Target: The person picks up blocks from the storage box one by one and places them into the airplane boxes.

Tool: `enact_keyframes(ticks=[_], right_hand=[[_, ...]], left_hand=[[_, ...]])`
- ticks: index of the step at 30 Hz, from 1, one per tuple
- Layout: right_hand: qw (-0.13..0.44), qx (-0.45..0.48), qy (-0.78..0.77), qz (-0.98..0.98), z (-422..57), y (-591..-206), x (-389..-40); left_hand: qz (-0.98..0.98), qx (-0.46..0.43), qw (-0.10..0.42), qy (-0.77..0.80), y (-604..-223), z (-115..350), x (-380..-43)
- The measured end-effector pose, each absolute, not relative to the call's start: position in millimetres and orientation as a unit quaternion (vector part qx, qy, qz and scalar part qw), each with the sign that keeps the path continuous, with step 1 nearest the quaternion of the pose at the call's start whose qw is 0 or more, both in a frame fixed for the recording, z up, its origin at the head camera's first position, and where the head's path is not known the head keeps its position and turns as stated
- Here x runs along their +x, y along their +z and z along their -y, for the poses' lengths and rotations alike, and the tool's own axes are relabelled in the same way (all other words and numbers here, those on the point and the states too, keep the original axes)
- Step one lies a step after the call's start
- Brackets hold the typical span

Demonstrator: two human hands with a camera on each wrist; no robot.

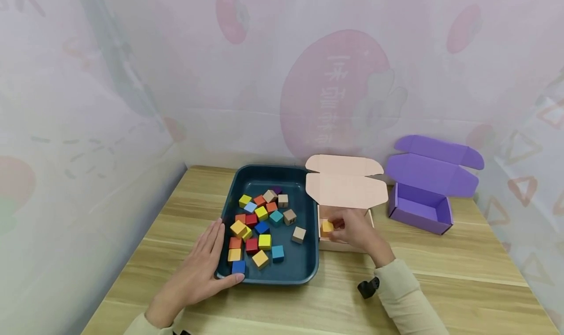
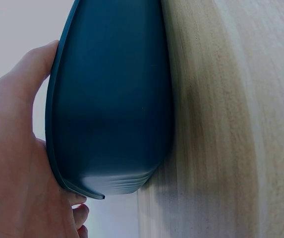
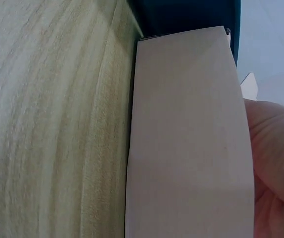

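My left hand (image 1: 198, 266) rests along the near left corner of a dark teal tray (image 1: 295, 274), its fingers straight on the left rim and its thumb over the front rim. In the left wrist view the hand (image 2: 15, 144) touches the outside edge of the tray (image 2: 107, 89). Inside the peach cardboard box (image 1: 345, 190), my right hand (image 1: 354, 229) pinches an orange wooden cube (image 1: 326, 228) between thumb and fingers. The right wrist view shows the box's front wall (image 3: 189, 139) with part of the hand (image 3: 275, 153) behind it; the cube is hidden there.
Several coloured cubes (image 1: 251, 246) lie loose in the tray, mostly in its left half. A plain wooden cube (image 1: 298, 234) sits nearer its right wall. To the right stands a purple box (image 1: 418, 217) with its lid up. A printed curtain (image 1: 246, 80) hangs behind the wooden table (image 1: 462, 276).
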State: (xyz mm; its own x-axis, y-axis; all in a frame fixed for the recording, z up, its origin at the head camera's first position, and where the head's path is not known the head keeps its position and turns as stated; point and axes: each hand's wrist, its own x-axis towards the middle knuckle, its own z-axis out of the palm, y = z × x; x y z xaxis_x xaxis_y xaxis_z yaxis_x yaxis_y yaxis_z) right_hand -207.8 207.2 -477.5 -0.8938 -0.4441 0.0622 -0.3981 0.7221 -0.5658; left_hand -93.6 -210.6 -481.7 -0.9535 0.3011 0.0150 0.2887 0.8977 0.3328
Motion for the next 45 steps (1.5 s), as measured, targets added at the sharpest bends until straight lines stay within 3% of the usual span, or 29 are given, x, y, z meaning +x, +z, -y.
enact_keyframes(ticks=[18, 45], right_hand=[[0.032, -0.192, -0.319, -0.928, -206.1, -478.3, -211.6], [-0.035, -0.097, -0.292, -0.951, -185.7, -488.9, -215.3]], left_hand=[[-0.973, 0.151, 0.024, 0.172, -481.7, 212.6, -95.7], [-0.973, 0.151, 0.023, 0.175, -481.2, 211.4, -93.7]])
